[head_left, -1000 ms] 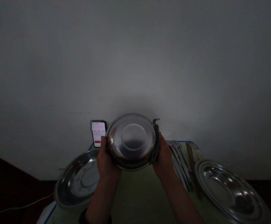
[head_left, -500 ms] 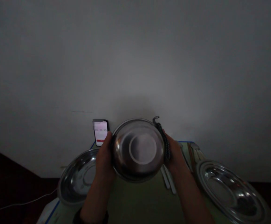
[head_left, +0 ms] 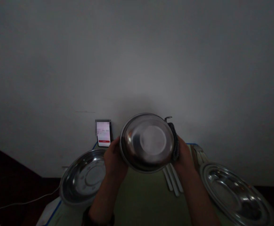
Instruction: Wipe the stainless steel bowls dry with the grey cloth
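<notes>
A shiny steel bowl (head_left: pixel 148 144) is held up in the middle of the head view, its round base turned toward me. My left hand (head_left: pixel 115 158) grips the bowl's left rim, with the fingers hidden behind it. At the right side, my right hand (head_left: pixel 183 157) holds the bowl with a dark, textured cloth-like piece (head_left: pixel 175 141) pressed between palm and steel. A small loop sticks up from the top of that piece. Most of the right fingers are out of sight behind the bowl.
A larger steel basin (head_left: pixel 73 182) stands on the green table (head_left: pixel 151 201) at left. Several white-handled utensils (head_left: pixel 172 179) lie near my right wrist. A wide steel basin (head_left: pixel 236 194) sits at right, with more utensils (head_left: pixel 199 153) behind it. A phone (head_left: pixel 104 135) leans against the wall (head_left: pixel 137 62).
Both hands have shifted the bowl to the right and slightly up, and it has turned a little. More of the left basin and of the white handles now shows.
</notes>
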`<state>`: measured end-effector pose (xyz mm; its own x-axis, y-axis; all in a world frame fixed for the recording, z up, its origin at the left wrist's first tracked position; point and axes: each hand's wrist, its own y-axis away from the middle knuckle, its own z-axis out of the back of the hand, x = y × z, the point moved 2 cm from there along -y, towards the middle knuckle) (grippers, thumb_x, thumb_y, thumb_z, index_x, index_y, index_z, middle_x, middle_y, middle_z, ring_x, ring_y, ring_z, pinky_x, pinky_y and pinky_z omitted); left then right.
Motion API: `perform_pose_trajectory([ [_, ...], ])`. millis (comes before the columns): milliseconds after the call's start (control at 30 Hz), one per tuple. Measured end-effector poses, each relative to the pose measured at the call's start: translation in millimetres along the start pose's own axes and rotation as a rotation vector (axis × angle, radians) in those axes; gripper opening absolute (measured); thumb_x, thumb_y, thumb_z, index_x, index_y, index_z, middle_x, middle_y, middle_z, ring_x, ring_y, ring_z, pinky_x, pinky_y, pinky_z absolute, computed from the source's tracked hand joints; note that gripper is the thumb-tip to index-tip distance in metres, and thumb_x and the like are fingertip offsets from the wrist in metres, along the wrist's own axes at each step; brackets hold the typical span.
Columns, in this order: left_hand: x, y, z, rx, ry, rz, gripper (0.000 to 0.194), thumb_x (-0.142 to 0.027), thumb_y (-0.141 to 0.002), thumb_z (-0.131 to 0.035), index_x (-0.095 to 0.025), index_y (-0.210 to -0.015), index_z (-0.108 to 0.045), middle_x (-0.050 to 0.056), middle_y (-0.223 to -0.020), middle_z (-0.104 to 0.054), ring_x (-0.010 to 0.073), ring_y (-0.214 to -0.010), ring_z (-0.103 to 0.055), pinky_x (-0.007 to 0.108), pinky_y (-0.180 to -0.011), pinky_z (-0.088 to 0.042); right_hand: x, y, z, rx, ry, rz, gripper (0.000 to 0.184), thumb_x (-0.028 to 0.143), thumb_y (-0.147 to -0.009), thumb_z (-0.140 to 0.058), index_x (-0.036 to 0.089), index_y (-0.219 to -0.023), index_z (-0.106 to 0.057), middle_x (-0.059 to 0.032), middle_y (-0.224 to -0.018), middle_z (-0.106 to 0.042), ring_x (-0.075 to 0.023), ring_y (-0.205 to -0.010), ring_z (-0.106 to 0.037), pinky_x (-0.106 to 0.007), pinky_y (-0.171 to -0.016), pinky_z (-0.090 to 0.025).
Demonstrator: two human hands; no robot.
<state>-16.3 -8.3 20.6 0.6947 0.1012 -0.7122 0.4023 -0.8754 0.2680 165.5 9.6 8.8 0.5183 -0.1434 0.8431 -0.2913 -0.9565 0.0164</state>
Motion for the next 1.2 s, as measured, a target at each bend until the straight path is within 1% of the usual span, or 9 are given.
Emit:
perform_pose_trajectory([
  [100,-9,2,0.6,0.067,-0.097,0.099,0.018,-0.027,-0.078,-0.063,-0.017,-0.064,-0.066,0.001,-0.054,-0.065,0.0181,-0.061,-0.066,0.028,-0.062,-0.054,3,-1,4,0.106,0.067,-0.055,0.029,0.044,-0.068,-0.072,0.021,-0.086,-0.076,-0.0019,-0.091,-0.076,-0.0225,-0.093,-0.066,-0.031,-0.084,-0.05],
  [200,-11,6,-1.3,0.074,-0.128,0.164,0.028,-0.036,-0.082,-0.061,-0.016,-0.064,-0.067,0.003,-0.053,-0.065,0.021,-0.063,-0.068,0.03,-0.062,-0.055,-1,0,3,0.105,0.06,-0.082,0.028,0.044,-0.068,-0.071,0.021,-0.084,-0.075,-0.0021,-0.087,-0.077,-0.0232,-0.09,-0.067,-0.032,-0.079,-0.051],
  [400,-1,10,-5.4,-0.035,-0.004,0.04,0.029,-0.037,-0.088,-0.055,-0.018,-0.07,-0.07,0.001,-0.062,-0.07,0.018,-0.067,-0.068,0.026,-0.062,-0.053,-16,3,-6,-0.091,-0.058,-0.091,0.035,0.05,-0.069,-0.069,0.021,-0.086,-0.075,-0.0011,-0.088,-0.076,-0.0216,-0.088,-0.067,-0.033,-0.083,-0.051],
  [500,8,8,-1.6,-0.128,0.018,-0.029,0.025,-0.036,-0.088,-0.055,-0.02,-0.076,-0.071,0.0,-0.072,-0.073,0.0184,-0.08,-0.069,0.025,-0.066,-0.053,-17,13,-14,-0.083,-0.072,-0.037,0.035,0.051,-0.074,-0.063,0.021,-0.087,-0.074,-0.0018,-0.092,-0.076,-0.0207,-0.09,-0.067,-0.033,-0.084,-0.051],
  [600,12,4,2.7,-0.15,0.031,-0.099,0.024,-0.038,-0.089,-0.054,-0.022,-0.083,-0.071,-0.001,-0.08,-0.075,0.0181,-0.092,-0.067,0.023,-0.073,-0.053,-14,25,-24,-0.027,-0.079,-0.006,0.036,0.05,-0.078,-0.057,0.022,-0.091,-0.074,-0.0023,-0.1,-0.075,-0.0204,-0.098,-0.065,-0.032,-0.087,-0.05],
  [767,10,4,0.6,-0.084,0.079,-0.093,0.026,-0.039,-0.091,-0.051,-0.023,-0.089,-0.071,0.0,-0.088,-0.075,0.0193,-0.103,-0.065,0.025,-0.081,-0.053,-12,26,-23,0.0,0.02,0.052,0.028,0.043,-0.077,-0.059,0.021,-0.087,-0.074,-0.0036,-0.097,-0.075,-0.0212,-0.095,-0.065,-0.033,-0.084,-0.049],
  [1000,-12,19,-9.8,0.016,0.17,0.063,0.038,-0.038,-0.096,-0.041,-0.018,-0.102,-0.072,0.005,-0.102,-0.075,0.0194,-0.114,-0.061,0.029,-0.094,-0.049,12,8,5,-0.156,0.021,0.232,0.024,0.042,-0.073,-0.062,0.024,-0.088,-0.068,0.0024,-0.089,-0.072,-0.018,-0.091,-0.063,-0.031,-0.084,-0.047],
  [1133,-21,20,-9.9,0.117,0.272,0.124,0.04,-0.036,-0.097,-0.037,-0.016,-0.104,-0.071,0.007,-0.102,-0.075,0.0213,-0.115,-0.061,0.034,-0.097,-0.049,31,25,7,-0.307,0.249,0.409,0.02,0.042,-0.08,-0.058,0.024,-0.077,-0.065,0.0015,-0.077,-0.068,-0.0191,-0.084,-0.063,-0.03,-0.076,-0.048],
  [1200,-19,22,-11.5,0.194,0.286,0.101,0.037,-0.033,-0.097,-0.038,-0.017,-0.102,-0.071,0.007,-0.1,-0.075,0.0203,-0.114,-0.061,0.034,-0.096,-0.049,28,36,1,-0.222,0.407,0.535,0.021,0.038,-0.086,-0.053,0.024,-0.078,-0.067,-0.0008,-0.082,-0.071,-0.0203,-0.087,-0.064,-0.032,-0.078,-0.048],
])
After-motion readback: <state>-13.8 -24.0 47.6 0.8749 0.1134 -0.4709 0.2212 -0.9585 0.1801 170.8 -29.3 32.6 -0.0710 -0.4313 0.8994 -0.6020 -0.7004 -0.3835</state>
